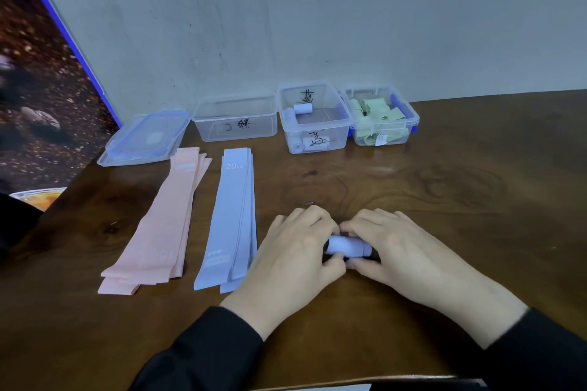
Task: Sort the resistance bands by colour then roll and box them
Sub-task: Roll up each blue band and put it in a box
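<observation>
A rolled blue band (347, 247) lies on the wooden table (476, 200) between my hands. My left hand (295, 251) grips its left end with curled fingers. My right hand (400, 251) grips its right end. Left of them lies a flat stack of blue bands (232, 219), and further left a flat stack of pink bands (158, 222). Along the wall stand three clear boxes: an empty one (235, 119), one with several rolled blue bands (314, 117), and one full of green bands (379, 117).
Clear lids with blue clips (144, 140) are stacked at the back left, beside the empty box. The table's left edge runs diagonally past the pink stack. A grey wall rises right behind the boxes.
</observation>
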Demonstrator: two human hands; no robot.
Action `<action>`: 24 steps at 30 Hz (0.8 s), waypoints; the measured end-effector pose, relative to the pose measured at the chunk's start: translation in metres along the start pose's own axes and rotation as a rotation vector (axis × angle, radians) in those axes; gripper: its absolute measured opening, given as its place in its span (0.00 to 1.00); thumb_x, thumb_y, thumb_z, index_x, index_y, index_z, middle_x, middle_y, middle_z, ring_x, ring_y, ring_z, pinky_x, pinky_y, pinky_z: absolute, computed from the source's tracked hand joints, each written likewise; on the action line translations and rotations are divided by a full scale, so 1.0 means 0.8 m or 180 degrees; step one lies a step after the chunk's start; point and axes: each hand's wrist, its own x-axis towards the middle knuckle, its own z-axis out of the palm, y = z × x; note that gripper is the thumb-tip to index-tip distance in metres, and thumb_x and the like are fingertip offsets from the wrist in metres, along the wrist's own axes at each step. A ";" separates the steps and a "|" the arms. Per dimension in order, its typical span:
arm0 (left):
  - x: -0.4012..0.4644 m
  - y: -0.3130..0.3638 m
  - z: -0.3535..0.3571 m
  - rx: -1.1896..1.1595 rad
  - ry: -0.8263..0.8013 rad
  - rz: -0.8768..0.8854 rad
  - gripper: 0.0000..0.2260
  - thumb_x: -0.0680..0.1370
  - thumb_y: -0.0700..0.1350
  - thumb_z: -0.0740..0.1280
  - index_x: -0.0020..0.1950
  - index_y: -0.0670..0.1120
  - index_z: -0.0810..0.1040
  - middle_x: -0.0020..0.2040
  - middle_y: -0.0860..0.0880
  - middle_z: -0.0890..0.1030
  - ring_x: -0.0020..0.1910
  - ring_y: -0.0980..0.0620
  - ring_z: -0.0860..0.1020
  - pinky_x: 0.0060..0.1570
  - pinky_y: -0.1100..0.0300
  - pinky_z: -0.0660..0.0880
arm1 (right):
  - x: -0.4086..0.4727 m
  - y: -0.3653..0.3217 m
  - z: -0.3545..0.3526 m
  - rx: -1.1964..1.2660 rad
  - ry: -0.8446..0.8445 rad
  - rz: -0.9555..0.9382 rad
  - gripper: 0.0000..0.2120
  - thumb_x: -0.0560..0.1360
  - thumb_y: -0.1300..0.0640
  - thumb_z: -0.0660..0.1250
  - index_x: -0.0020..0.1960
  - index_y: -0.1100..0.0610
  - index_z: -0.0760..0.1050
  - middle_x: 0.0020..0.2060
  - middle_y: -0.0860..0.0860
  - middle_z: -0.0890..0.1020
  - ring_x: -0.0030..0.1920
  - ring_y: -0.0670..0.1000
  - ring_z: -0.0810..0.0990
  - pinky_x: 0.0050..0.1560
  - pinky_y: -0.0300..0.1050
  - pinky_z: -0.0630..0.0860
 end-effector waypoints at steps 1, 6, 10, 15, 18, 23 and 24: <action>0.008 0.000 -0.005 -0.0118 0.0063 -0.0036 0.08 0.76 0.54 0.64 0.53 0.54 0.76 0.50 0.61 0.72 0.49 0.59 0.70 0.50 0.60 0.70 | 0.006 -0.001 -0.005 0.0047 0.0016 0.0036 0.13 0.77 0.44 0.68 0.60 0.43 0.75 0.50 0.37 0.74 0.49 0.41 0.72 0.51 0.41 0.70; 0.052 -0.003 -0.025 -0.0784 0.0341 -0.0222 0.24 0.78 0.52 0.70 0.73 0.57 0.69 0.58 0.65 0.71 0.58 0.66 0.68 0.58 0.69 0.67 | 0.036 0.006 -0.026 0.1298 0.0485 0.0598 0.10 0.75 0.54 0.73 0.55 0.44 0.78 0.47 0.39 0.79 0.48 0.41 0.77 0.46 0.34 0.72; 0.077 -0.011 -0.017 -0.0740 0.0503 -0.0175 0.21 0.81 0.47 0.66 0.74 0.54 0.71 0.66 0.58 0.74 0.65 0.63 0.69 0.62 0.74 0.63 | 0.059 0.023 -0.015 0.2102 0.0643 0.1039 0.13 0.73 0.54 0.76 0.53 0.42 0.78 0.45 0.37 0.83 0.43 0.39 0.79 0.47 0.38 0.73; 0.086 -0.029 0.027 -0.0450 0.0269 0.0051 0.19 0.82 0.41 0.64 0.74 0.48 0.72 0.71 0.52 0.74 0.67 0.54 0.70 0.68 0.59 0.67 | 0.065 0.043 0.013 0.1656 0.0502 0.1220 0.12 0.73 0.48 0.77 0.53 0.43 0.77 0.46 0.40 0.85 0.51 0.40 0.81 0.52 0.42 0.78; 0.082 -0.038 0.047 -0.0198 0.0377 0.0181 0.22 0.80 0.40 0.67 0.75 0.47 0.72 0.72 0.51 0.74 0.67 0.50 0.73 0.66 0.50 0.73 | 0.062 0.047 0.016 0.1585 0.0444 0.1178 0.14 0.73 0.46 0.76 0.56 0.43 0.76 0.50 0.40 0.85 0.56 0.36 0.79 0.54 0.32 0.75; 0.083 -0.035 0.047 0.0106 0.0567 0.0375 0.21 0.76 0.39 0.72 0.69 0.48 0.77 0.69 0.51 0.77 0.64 0.51 0.73 0.58 0.55 0.66 | 0.061 0.055 0.013 0.1725 0.0406 0.1072 0.07 0.77 0.46 0.71 0.55 0.43 0.77 0.49 0.36 0.84 0.54 0.34 0.80 0.52 0.34 0.74; 0.083 -0.035 0.047 0.0094 0.0585 0.0393 0.20 0.77 0.39 0.71 0.68 0.48 0.78 0.69 0.51 0.77 0.64 0.52 0.74 0.58 0.55 0.67 | 0.062 0.055 0.013 0.1705 0.0394 0.1086 0.08 0.77 0.45 0.71 0.55 0.43 0.77 0.49 0.36 0.84 0.54 0.34 0.80 0.52 0.33 0.74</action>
